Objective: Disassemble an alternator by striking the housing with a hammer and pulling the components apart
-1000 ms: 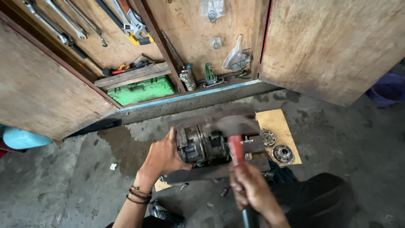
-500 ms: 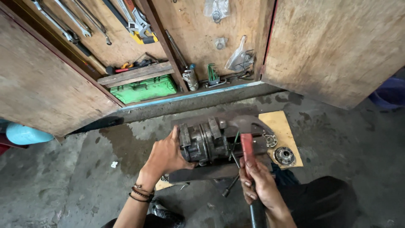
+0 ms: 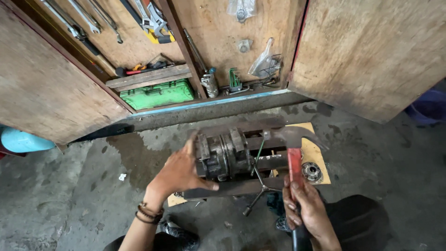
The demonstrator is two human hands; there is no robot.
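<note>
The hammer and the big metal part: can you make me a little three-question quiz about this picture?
1. True or false: the right hand holds a hammer with a red handle.
2. What does the left hand rest on? A) the green toolbox B) the grey metal assembly C) the blue barrel
3. Fill in: spanners hang on the open wooden ____.

Key: 1 true. 2 B. 3 cabinet.

One claw hammer [image 3: 290, 139], one grey metal assembly [image 3: 223, 155], one green toolbox [image 3: 158, 94], two hands, one round bearing part [image 3: 311, 172], one cross wrench [image 3: 260, 183]
</note>
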